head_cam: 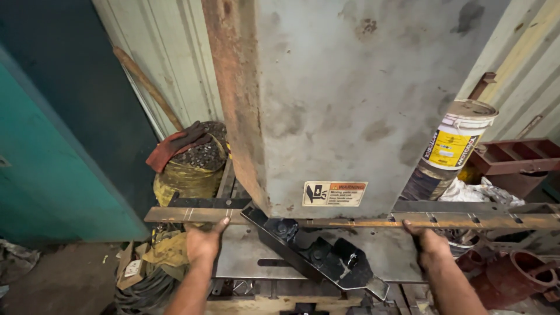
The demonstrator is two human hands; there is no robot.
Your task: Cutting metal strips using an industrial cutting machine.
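- While gripped at both ends, long rusty flat steel bar [350,221] held level across the bed of a grey metal-working machine [350,105], passing under its body.
- Left hand [202,242]: fingers [220,224] closed on the bar's near edge left of the machine, beside chalk marks.
- Right hand [430,240]: fingers [411,227] curled over the bar right of the machine, near a row of notches.
- Between the hands: black angled guard [315,256] bolted to the steel table plate [245,256], slanting toward the viewer.
- Above: yellow-and-white warning sticker [335,193] on the machine's face.
- Left and behind: yellow sack of metal scrap [192,169] with a red-and-black glove [175,146] draped on top, wooden handle [149,87] leaning on the wall.
- Right: white-and-yellow bucket [455,146], red metal parts [513,154] beyond.
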